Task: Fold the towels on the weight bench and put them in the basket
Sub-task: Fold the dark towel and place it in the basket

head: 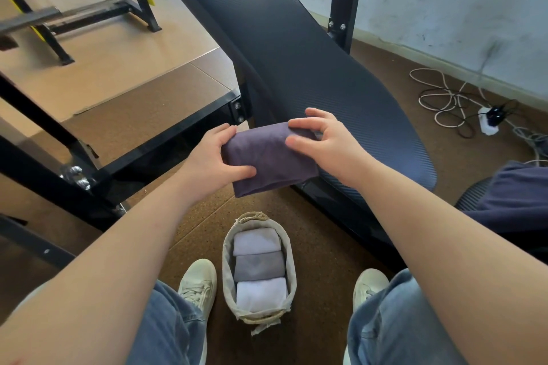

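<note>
The likeliest slip is the folded dark purple cloth towel [271, 160] springing open as it goes down to the oval beige fabric basket with rope handles [226, 258], since only its two ends are pinched and the loose layered lower edge hangs free. A second risk is room: the basket, on the brown cork-like floor [320, 234] between the person's two pale sneakers, already holds three folded towels in a row, a white one [256, 241] at the far end, a grey one [259, 266] in the middle and another white one [261, 295] nearest, and they seem to fill it, so a fourth may have to sit on top or be wedged in and could crumple the others.

The left hand [215, 158] is clamped on the towel's left end, thumb on top and fingers wrapped around the far edge. The right hand [323, 144] grips the right end, fingers curled over the top. The towel is a compact, thick rectangle, smooth on top, held at the near edge of the black ribbed padded weight bench [296, 47], partly past it and above the floor; whether it touches the pad I cannot tell
</note>
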The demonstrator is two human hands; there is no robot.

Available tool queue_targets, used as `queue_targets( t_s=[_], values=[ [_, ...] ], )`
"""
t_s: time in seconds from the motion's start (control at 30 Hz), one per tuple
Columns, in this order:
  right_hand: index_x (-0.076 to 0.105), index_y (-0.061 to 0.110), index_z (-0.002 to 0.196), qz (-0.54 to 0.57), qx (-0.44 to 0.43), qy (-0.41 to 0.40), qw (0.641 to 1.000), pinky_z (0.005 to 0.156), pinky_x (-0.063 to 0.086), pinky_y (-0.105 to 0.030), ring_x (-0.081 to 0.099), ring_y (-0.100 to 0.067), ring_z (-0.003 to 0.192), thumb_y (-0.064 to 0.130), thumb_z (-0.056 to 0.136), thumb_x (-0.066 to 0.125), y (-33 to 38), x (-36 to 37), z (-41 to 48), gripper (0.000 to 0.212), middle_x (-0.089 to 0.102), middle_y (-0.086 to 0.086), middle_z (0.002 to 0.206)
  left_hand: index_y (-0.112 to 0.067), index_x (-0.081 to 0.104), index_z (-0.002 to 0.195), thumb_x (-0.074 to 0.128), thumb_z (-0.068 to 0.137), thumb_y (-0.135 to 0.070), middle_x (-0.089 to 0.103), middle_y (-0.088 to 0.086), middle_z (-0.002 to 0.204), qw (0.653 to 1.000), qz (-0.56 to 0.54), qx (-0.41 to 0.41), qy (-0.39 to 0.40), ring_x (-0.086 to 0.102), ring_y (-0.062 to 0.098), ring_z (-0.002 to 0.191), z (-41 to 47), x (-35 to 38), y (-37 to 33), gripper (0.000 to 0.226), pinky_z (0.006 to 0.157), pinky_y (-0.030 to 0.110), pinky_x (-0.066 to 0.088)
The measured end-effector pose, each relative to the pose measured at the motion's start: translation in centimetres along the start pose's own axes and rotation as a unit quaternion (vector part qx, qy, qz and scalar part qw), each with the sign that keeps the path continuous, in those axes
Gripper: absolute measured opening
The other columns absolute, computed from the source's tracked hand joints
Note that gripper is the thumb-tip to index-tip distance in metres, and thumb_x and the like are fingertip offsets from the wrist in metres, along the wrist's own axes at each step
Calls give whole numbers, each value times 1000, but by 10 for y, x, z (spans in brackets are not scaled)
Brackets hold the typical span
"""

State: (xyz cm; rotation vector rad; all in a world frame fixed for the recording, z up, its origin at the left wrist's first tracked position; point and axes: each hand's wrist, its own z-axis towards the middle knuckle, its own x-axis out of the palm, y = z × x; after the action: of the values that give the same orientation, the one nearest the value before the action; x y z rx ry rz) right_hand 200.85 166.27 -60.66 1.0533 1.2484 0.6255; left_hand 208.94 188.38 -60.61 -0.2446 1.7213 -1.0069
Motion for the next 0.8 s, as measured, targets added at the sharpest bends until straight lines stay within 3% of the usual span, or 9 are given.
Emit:
queue_targets(
  t_s=[0.07, 0.13, 0.23, 0.3, 0.37, 0.43, 0.63, 0.7, 0.8],
  values=[
    [56, 25, 146, -77, -2, 64, 995, 106, 38, -23, 34, -11, 142, 26, 84, 83, 1, -3, -3, 68, 23, 10, 163, -17, 36, 156, 88, 77, -28, 31, 0, 163, 999, 37, 5, -9, 35, 23, 146, 0, 2, -1, 96, 111, 34, 37],
    [48, 22, 152, -152, -28, 76, 985, 103, 33, -20, 33, -14, 146, 20, 83, 83, 0, -2, -2, 77, 24, 8, 164, -16, 36, 156, 88, 77, -26, 33, 3, 160, 998, 53, 4, -19, 37, 23, 144, -1, 3, -2, 95, 103, 27, 35],
    [54, 25, 147, -194, -62, 41, 978, 97, 37, -17, 48, -17, 135, 15, 86, 77, -5, 0, -1, 66, 49, 5, 149, -15, 41, 154, 85, 80, -25, 42, 5, 154, 996, 77, 14, -33, 43, 24, 138, 0, 4, 0, 87, 101, 27, 37],
    [60, 28, 140, -182, -59, 22, 981, 84, 41, -13, 57, -15, 120, 14, 89, 74, -7, 0, -1, 55, 63, 5, 133, -18, 48, 150, 82, 84, -24, 52, 4, 145, 995, 83, 29, -43, 51, 21, 128, 0, 5, 5, 75, 96, 24, 42],
    [62, 28, 135, -169, -52, 12, 984, 76, 42, -11, 60, -14, 111, 14, 91, 72, -9, -2, -1, 47, 67, 6, 123, -22, 52, 146, 78, 88, -25, 60, 0, 133, 996, 63, 35, -54, 56, 15, 113, 0, 5, 9, 63, 80, 15, 42],
    [60, 28, 134, -147, -40, 9, 988, 79, 49, -17, 62, -14, 109, 18, 94, 71, -9, -4, 0, 43, 66, 6, 121, -24, 52, 144, 72, 93, -27, 61, -4, 124, 997, 34, 33, -67, 57, 13, 105, -1, 4, 10, 55, 70, 11, 39],
    [40, 28, 152, -69, -18, -9, 997, 98, 55, -34, 58, -15, 122, 30, 104, 57, -6, 1, -2, 51, 57, 3, 139, -23, 47, 144, 51, 105, -35, 59, -5, 131, 995, -47, 15, -86, 56, 12, 114, 5, 8, 10, 41, 76, 14, 43],
    [36, 28, 155, -25, -19, -3, 1000, 91, 61, -37, 58, -17, 123, 29, 105, 56, -5, 2, -3, 54, 52, 4, 144, -26, 41, 149, 47, 107, -35, 51, -8, 137, 992, -96, 15, -82, 57, 14, 115, 5, 6, 10, 43, 79, 21, 54],
    [38, 30, 154, 59, -23, 11, 998, 75, 65, -41, 67, -22, 112, 21, 104, 58, -5, 0, -3, 55, 54, -1, 138, -30, 39, 148, 43, 108, -34, 51, -2, 134, 988, -137, 22, -71, 69, 22, 93, 4, 4, 9, 40, 74, 34, 63]
  ],
)
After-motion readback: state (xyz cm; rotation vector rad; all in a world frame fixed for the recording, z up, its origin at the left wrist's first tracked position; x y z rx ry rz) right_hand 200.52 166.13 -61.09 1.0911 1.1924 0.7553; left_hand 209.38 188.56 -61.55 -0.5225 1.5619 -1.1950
